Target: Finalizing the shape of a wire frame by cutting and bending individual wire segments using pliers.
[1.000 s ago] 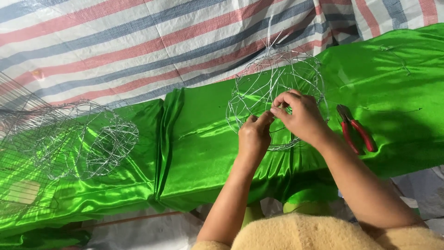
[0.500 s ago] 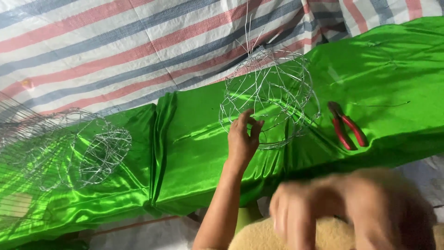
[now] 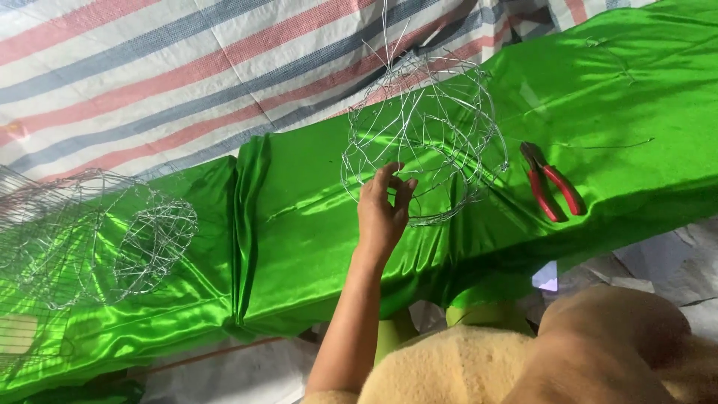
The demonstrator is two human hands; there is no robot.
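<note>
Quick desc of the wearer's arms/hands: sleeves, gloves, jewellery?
Left hand is bare: no glove, ring or watch shows, and the forearm is uncovered to the elbow. A fuzzy pale-yellow garment fills the bottom edge. The right hand is not clearly in view, only a blurred shape at lower right.
</note>
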